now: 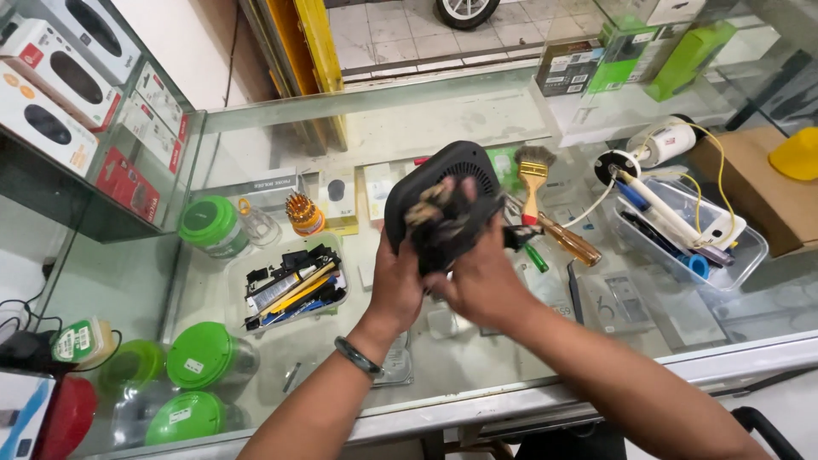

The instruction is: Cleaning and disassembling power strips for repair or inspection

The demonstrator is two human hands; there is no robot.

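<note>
Three green-lidded jars (203, 354) stand at the 8 o'clock position on the glass counter (409, 119). A clear tray of small tools (294, 285) lies at 9 o'clock from the hands. The left hand (396, 285), with a dark bracelet (359, 357) on its wrist, grips the lower left edge of the black device (447, 200), held above the counter at frame centre. The right hand (481, 281) is closed around the device's lower right side. A paintbrush (533, 175) and an amber-handled screwdriver (569, 242) lie at 2 o'clock. A clear tub of pens (690, 234) sits at 3 o'clock.
</note>
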